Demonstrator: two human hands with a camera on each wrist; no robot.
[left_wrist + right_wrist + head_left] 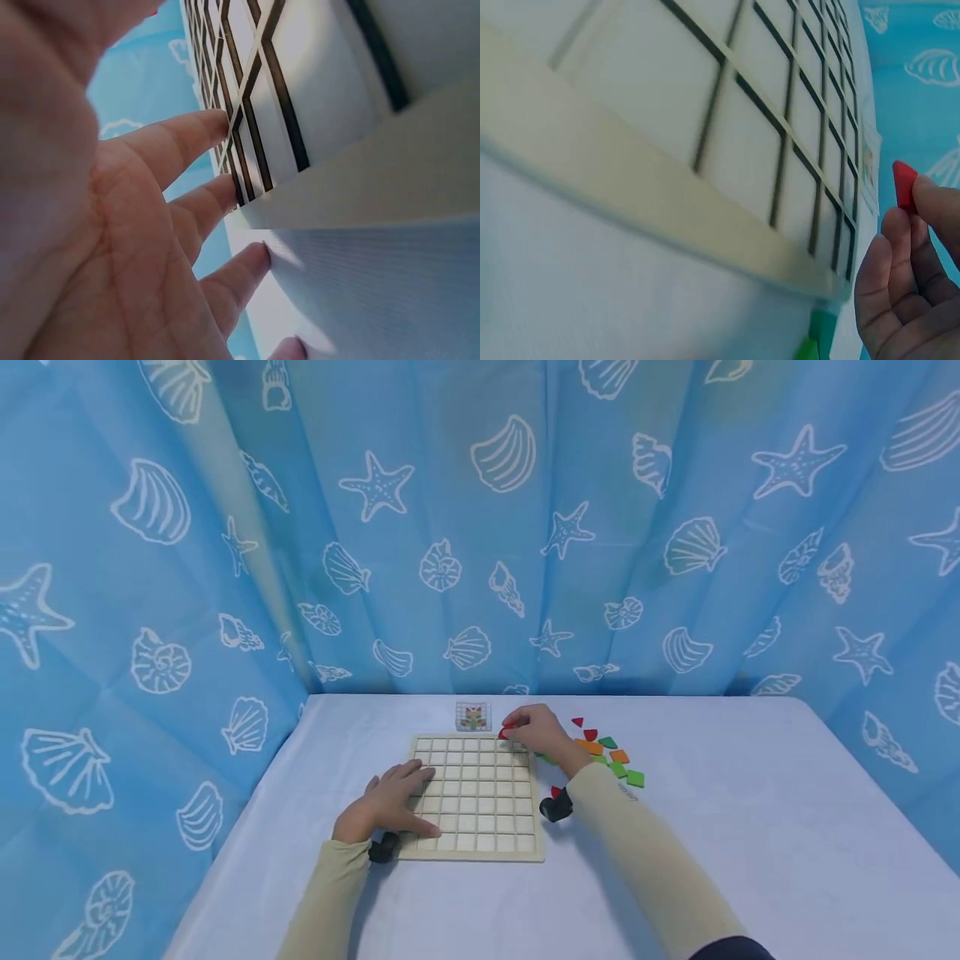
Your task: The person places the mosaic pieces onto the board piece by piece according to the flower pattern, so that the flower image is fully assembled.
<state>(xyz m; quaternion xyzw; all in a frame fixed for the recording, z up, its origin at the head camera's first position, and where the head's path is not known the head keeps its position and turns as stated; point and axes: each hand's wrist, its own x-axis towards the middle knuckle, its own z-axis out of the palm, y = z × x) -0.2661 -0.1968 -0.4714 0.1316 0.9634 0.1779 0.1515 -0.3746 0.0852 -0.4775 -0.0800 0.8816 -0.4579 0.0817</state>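
Observation:
A cream board (480, 857) divided into square cells by raised lines lies flat on the table. My left hand (392, 800) spreads over its left side with fingers extended; in the left wrist view, some fingertips (217, 127) touch the grid and others reach past the frame. Between thumb and fingers, my right hand (537, 732) pinches a small red piece (904, 186) near the board's far right corner. The piece appears held up in the right wrist view, and its full outline is partly covered by the fingers. A small picture card (473, 717) lies just beyond the board.
Right of the board are scattered flat pieces: green squares (635, 778), orange pieces (592, 747), a dark green piece (608, 742) and red ones (577, 722). My right forearm partly covers them. A blue shell-patterned curtain (480, 568) hangs behind the white-covered table (750, 810).

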